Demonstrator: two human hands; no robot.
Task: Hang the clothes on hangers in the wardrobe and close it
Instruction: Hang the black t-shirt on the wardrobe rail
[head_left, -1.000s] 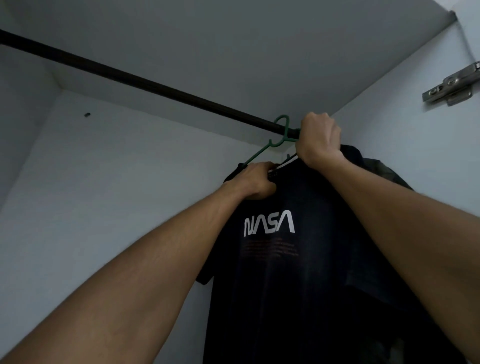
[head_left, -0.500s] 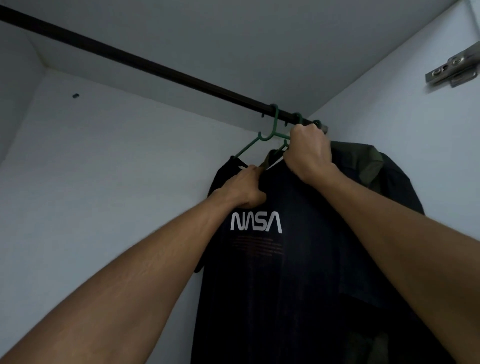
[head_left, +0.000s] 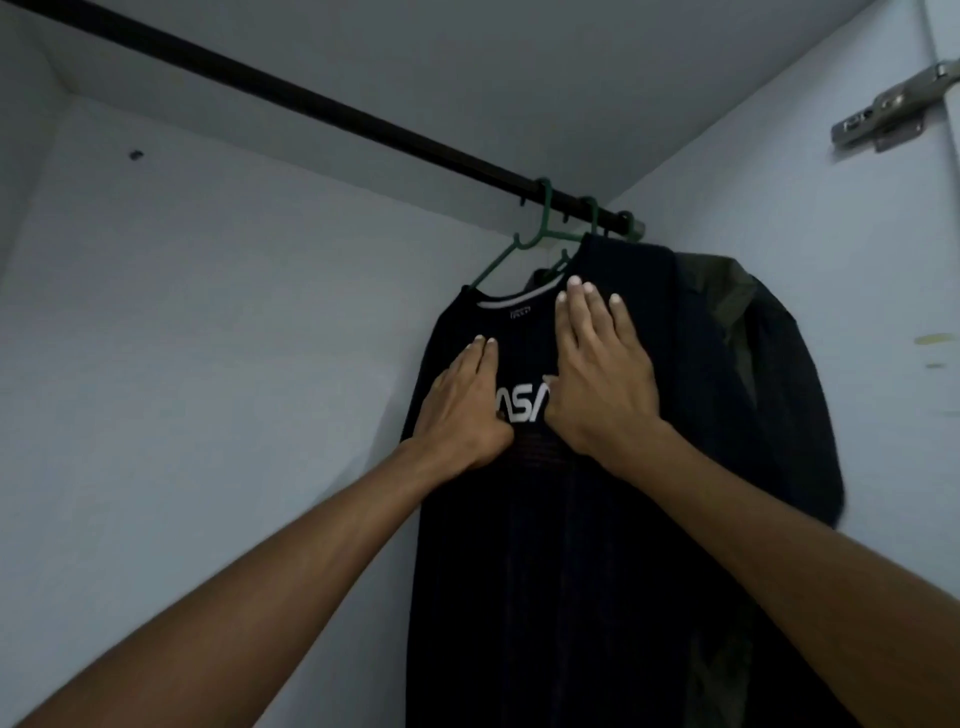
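I look up into the white wardrobe (head_left: 182, 364), its back panel filling the view from nine o'clock to the centre, its side panel running up at two o'clock. The black T-shirt (head_left: 519, 571) with white lettering hangs from centre down to six o'clock, the biggest thing before me after the walls. Behind it, toward three o'clock, a dark olive garment (head_left: 727, 312) hangs close against the side panel, partly covered by the shirt. The dark rail (head_left: 311, 104) crosses from eleven o'clock down to one o'clock.

My forearms rise from seven and five o'clock. My right hand (head_left: 602, 384) lies flat on the shirt's chest, fingers straight and spread, tips just under the collar, gripping nothing. My left hand (head_left: 462, 405) rests flat beside it, fingers straight and together, covering the first letter of the print; it holds nothing either. The two hands hide much of the lettering between them.

The green hanger (head_left: 524, 244) carrying the shirt hooks over the rail at one o'clock, with other green hooks just beside it. A metal hinge (head_left: 883, 114) sits on the side panel at two o'clock. A small dark hole (head_left: 136, 154) marks the back panel at ten o'clock.
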